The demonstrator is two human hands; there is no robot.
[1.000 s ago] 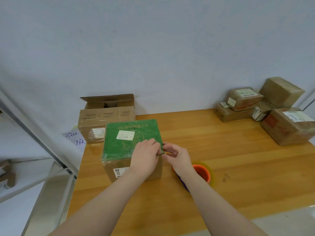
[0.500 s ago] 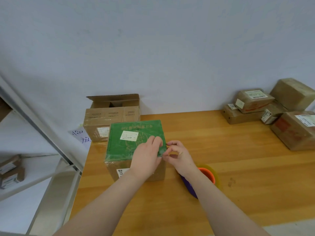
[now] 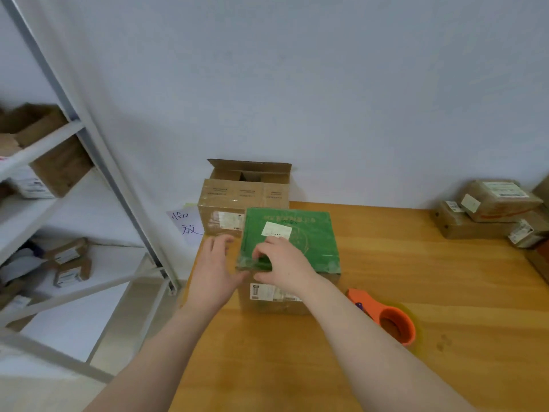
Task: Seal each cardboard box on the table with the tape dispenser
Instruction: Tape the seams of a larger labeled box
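The right hand clamps the near-left edge of the box, bent fingertips on its green top and thumb on the brown front. The left hand lies open with its fingers spread, against the box's left side at that corner. The box sits mid-frame on the bench.

It looks like stiff, light card. The glossy top is probably slick, so it is best steadied by its sides or corners, with the seam left free for tape.

The dispenser lies unheld at the lower right of the box, near the right forearm, and nothing blocks the reach to it. An open box stands just behind, its flaps up. Parcels are stacked far right, well apart. A shelf fills the left of the frame, with a note beside it.
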